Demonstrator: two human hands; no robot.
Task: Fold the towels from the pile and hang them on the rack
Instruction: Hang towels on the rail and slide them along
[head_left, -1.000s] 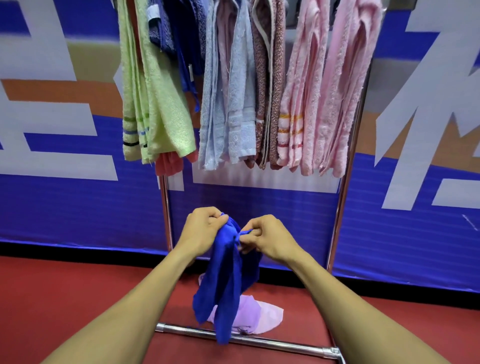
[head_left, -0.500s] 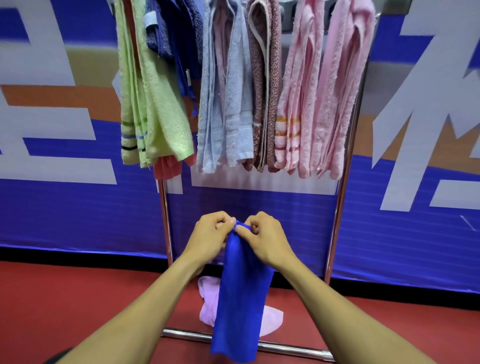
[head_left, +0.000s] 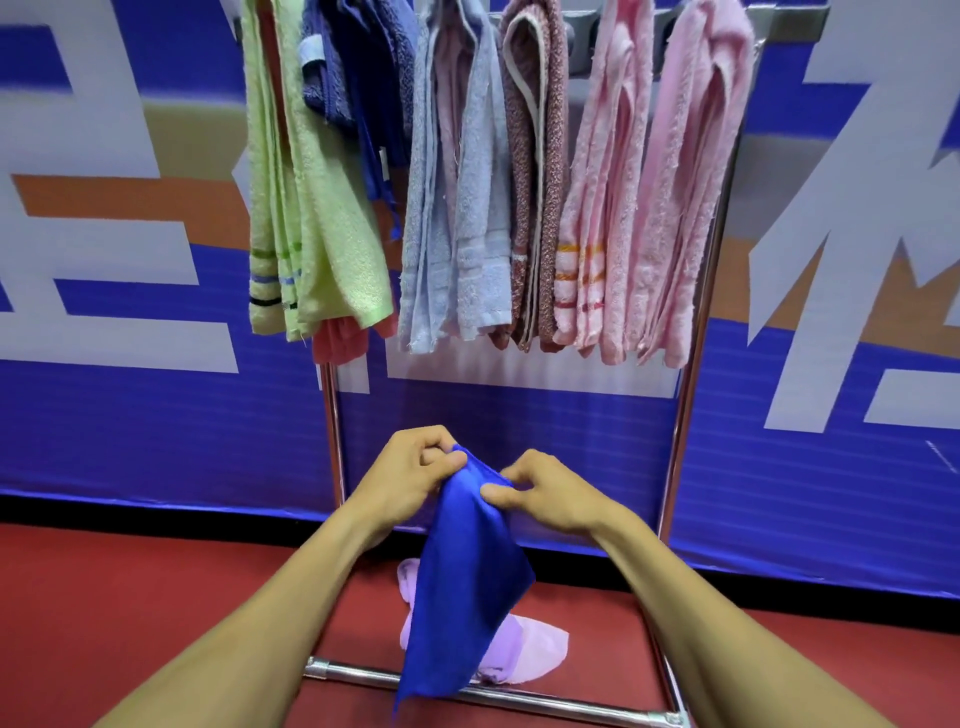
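2 hands hold 1 blue towel (head_left: 470, 587) between them at its top edge: the left hand (head_left: 410, 478) pinches it with thumb and curled fingers, the right hand (head_left: 545, 493) pinches it just beside, thumb on the near face. The cloth hangs down from the hands, its lower edge reaching in front of the bottom bar of the rack (head_left: 691, 395). Directly below the hands 1 lilac towel (head_left: 524, 649) lies crumpled on the red floor (head_left: 156, 597), partly hidden by the blue one. Above the hands the rack carries a tight row of folded towels: 1 green (head_left: 317, 218), 1 dark blue (head_left: 358, 73), 1 light blue (head_left: 457, 208), 1 speckled maroon (head_left: 535, 197) and 2 pink (head_left: 649, 197), with 1 red edge (head_left: 337, 340) showing under the green. Between their lower edges and the hands lies open space framed by the 2 uprights.
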